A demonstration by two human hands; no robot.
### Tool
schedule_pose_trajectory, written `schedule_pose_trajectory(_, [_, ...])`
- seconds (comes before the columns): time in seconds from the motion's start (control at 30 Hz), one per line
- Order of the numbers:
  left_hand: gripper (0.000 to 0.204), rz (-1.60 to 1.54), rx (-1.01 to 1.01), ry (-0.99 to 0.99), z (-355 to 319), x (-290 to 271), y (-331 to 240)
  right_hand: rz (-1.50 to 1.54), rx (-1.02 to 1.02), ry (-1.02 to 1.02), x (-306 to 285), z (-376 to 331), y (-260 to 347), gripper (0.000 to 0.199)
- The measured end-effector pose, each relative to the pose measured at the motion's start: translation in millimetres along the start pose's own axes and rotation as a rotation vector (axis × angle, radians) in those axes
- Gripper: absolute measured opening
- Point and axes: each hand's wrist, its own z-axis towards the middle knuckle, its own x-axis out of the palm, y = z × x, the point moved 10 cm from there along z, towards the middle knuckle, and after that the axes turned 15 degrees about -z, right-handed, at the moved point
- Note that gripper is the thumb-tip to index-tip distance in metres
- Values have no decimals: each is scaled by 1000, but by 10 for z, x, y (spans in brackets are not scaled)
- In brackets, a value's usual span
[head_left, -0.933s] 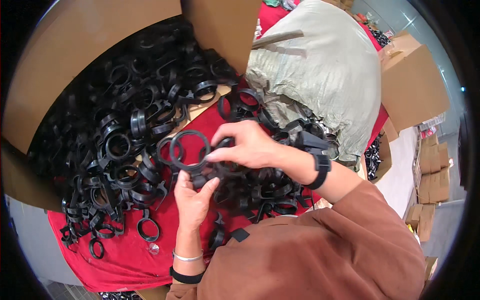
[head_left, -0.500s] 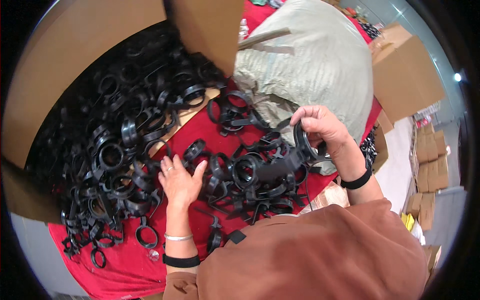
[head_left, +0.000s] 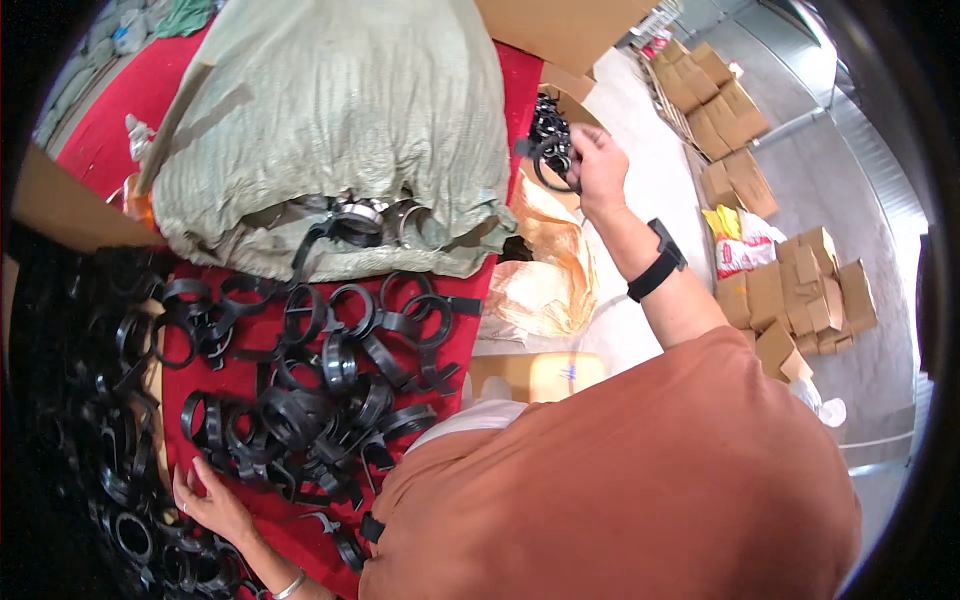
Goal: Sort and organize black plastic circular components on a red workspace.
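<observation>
The right hand (head_left: 600, 170) grips a black plastic ring (head_left: 541, 176) with a projecting tab, overlapping an open cardboard box (head_left: 572, 104) of dark parts in view. The left hand (head_left: 215, 505), fingers parted, is beside loose black plastic rings (head_left: 300, 415) heaped on the red-cloth-covered worktop (head_left: 300, 550). Beyond the heap lies a bulging grey-green woven sack (head_left: 350, 120), mouth open toward it.
</observation>
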Motion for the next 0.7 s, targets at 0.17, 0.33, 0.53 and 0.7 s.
schedule_pose_trajectory(0.17, [52, -184, -163, 295, 62, 207, 336, -369, 47, -29, -340, 121, -1145, 28])
schedule_pose_trajectory(0.33, [45, -287, -182, 428, -160, 639, -66, -1105, -185, 60, -253, 284, -1264, 48])
schedule_pose_trajectory(0.53, [45, -27, -13, 378, -318, 712, -250, -255, -438, 248, 1080, -550, 549, 30])
schedule_pose_trajectory(0.7, [39, -79, -6, 145, -243, 325, -253, -287, -854, 808, 2603, -2152, 1772, 42])
